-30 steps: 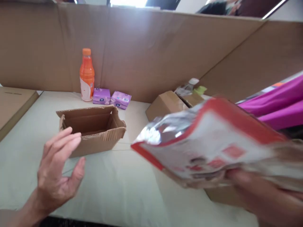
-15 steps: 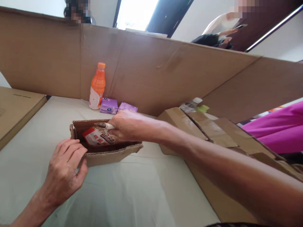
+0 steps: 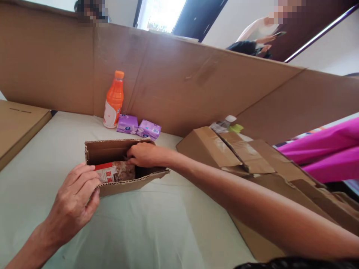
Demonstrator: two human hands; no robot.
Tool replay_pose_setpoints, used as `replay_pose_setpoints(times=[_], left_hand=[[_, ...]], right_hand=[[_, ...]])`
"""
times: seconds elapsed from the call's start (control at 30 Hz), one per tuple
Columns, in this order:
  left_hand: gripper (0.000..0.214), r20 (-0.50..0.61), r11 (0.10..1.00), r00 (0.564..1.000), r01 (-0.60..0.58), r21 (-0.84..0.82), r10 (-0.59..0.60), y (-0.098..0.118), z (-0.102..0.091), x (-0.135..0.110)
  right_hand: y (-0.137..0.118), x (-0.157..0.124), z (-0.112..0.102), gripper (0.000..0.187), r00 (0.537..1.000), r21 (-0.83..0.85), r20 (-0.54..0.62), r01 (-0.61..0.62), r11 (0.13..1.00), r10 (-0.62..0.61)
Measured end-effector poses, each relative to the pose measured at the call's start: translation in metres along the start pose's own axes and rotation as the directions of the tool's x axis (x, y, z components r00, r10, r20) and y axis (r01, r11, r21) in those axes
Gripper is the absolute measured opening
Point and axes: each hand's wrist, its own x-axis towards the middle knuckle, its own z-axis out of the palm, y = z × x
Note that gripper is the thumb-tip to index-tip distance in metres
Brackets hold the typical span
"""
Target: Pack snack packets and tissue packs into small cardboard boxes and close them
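Note:
A small open cardboard box (image 3: 126, 189) stands on the pale cloth. My left hand (image 3: 74, 196) is closed on its near left corner, fingers over the rim and thumb outside. Inside lies a red-and-white food packet (image 3: 113, 172) with printed characters and a brown food picture, its lower part hidden by the near wall. My right hand (image 3: 144, 154) reaches in over the box's right end. Its fingers are curled at the packet's upper right edge, with the fingertips partly hidden.
Behind the box stand an orange drink bottle (image 3: 114, 101) and two purple tissue packs (image 3: 127, 123). A larger cardboard box (image 3: 203, 147) is at the right, with a clear bottle (image 3: 226, 122) behind it. A cardboard wall (image 3: 174, 82) runs along the back. Two people are beyond it.
The packet has gone lower and lies nearer the box's front wall. My right hand has moved down and slightly right into the box. My left hand keeps its place at the corner.

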Motion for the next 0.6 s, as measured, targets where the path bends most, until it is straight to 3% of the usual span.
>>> replay_pose_setpoints(times=[0.17,0.27,0.37,0.43,0.47,0.6], left_hand=[[0.024,0.012,1.0,1.0,-0.011,0.014,0.01,0.001,-0.002,0.002],[0.023,-0.018,0.998,0.999,0.043,0.047,-0.042,0.005,-0.003,-0.002],[0.023,-0.078,0.986,0.985,0.158,0.059,-0.153,0.009,0.0,-0.011],[0.021,-0.106,0.975,0.97,0.222,0.004,-0.22,0.009,0.003,-0.016],[0.018,-0.105,0.968,0.963,0.248,-0.028,-0.249,0.008,0.004,-0.019],[0.01,-0.01,0.941,0.946,0.322,-0.099,-0.325,0.005,0.008,-0.022]], right_hand=[[-0.014,-0.008,-0.007,0.021,0.999,-0.056,-0.03,-0.045,0.997,0.043],[-0.007,-0.043,-0.019,0.029,0.971,-0.032,-0.222,-0.094,0.995,0.085],[0.013,-0.089,-0.019,0.027,0.846,0.129,-0.515,-0.084,0.988,0.139],[0.028,-0.113,-0.005,0.032,0.77,0.241,-0.609,-0.049,0.969,0.19],[0.035,-0.121,0.005,0.04,0.76,0.288,-0.615,-0.033,0.957,0.211],[0.048,-0.124,0.05,0.078,0.842,0.454,-0.503,0.069,0.888,0.192]])
